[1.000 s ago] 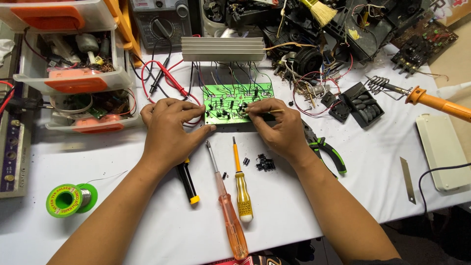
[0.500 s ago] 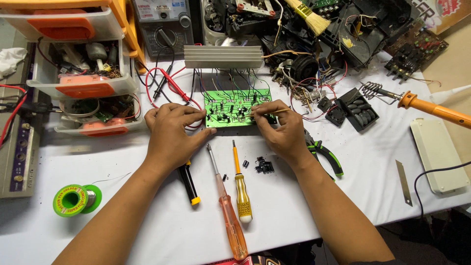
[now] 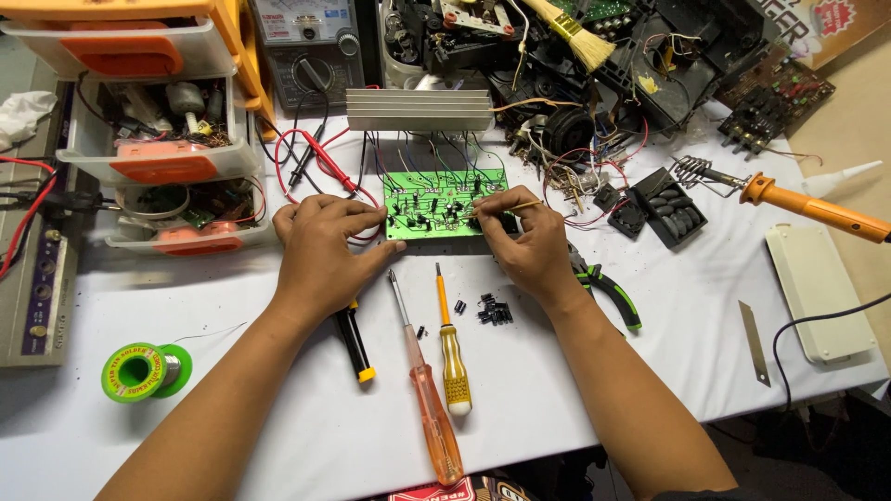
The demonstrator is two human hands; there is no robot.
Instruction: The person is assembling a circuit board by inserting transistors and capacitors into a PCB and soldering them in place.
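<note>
Both forearms are stretched from the bottom edge toward twelve o'clock over the white table (image 3: 650, 408), converging on the green board (image 3: 436, 206) lying flat near the centre, its far edge against a ribbed grey heatsink (image 3: 419, 109). The left hand (image 3: 325, 250) is laid palm down at the board's nine o'clock side, its fingers curled and closed on the board's left edge so that the board is pinned. The right hand (image 3: 524, 243) is set at the board's four o'clock corner, its thumb and forefinger pinched shut on a thin pale stick (image 3: 506, 208), which is pointed toward three o'clock; the other fingers are rested on the board. At ten o'clock a stack of clear drawers (image 3: 139, 139) with orange fronts is seen. A flat cream box (image 3: 817, 288) is placed at three o'clock. A green solder reel (image 3: 144, 371) is found at eight o'clock. Toward six o'clock from the hands, an orange screwdriver (image 3: 427, 390) and a yellow screwdriver (image 3: 452, 353) are laid side by side, with small black parts (image 3: 494, 311) just beside them.
</note>
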